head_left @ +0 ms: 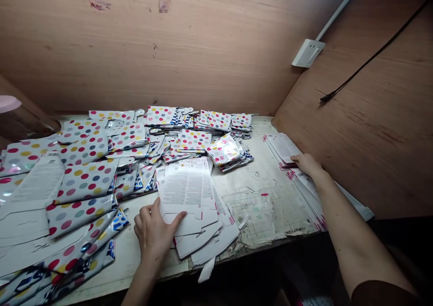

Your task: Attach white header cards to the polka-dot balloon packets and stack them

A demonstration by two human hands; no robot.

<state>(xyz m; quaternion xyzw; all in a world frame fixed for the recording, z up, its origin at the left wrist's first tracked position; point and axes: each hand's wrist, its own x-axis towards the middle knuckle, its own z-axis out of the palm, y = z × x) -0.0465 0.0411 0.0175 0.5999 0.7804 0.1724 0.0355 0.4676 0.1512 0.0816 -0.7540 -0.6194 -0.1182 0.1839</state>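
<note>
Fanned card pile (184,189): white printed packaging cards, flat on the counter (257,184), lower ones splayed toward the right and near edge.
Its top card: face up, dense small text above, a blank lower panel crossed by a cut line.
Far right card pile (282,148): text side up, slightly stepped, reddish-pink edges.
Near right card pile (304,193): just in front of it, edges staggered, partly hidden.
</note>
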